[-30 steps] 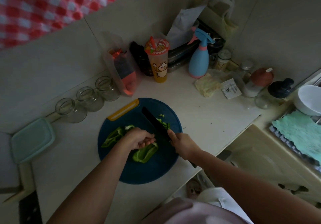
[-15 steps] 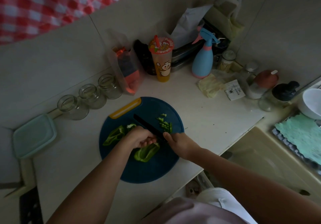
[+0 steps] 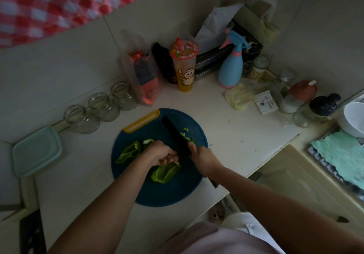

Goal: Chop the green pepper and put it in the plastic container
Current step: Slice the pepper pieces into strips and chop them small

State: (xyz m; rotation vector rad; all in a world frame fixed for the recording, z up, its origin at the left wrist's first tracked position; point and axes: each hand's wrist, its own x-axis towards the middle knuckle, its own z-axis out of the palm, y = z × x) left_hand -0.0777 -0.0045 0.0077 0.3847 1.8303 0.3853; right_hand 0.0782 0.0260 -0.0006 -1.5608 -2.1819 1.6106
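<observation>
1. One round blue cutting board (image 3: 173,191) lay on the counter (image 3: 236,131).
2. Two large green pepper pieces lay on the board: a far piece (image 3: 129,152) at its left and a near piece (image 3: 165,173). One small scatter of chopped bits (image 3: 187,137) lay right of the blade.
3. The left hand (image 3: 161,153), fingers curled, held the near piece down, just beside the blade.
4. The right hand (image 3: 202,159) was wrapped round the handle of one black knife (image 3: 175,135).
5. One lidded plastic container (image 3: 36,151) sat well left of the board.
6. Three glass jars (image 3: 104,104) stood in a row behind.
</observation>
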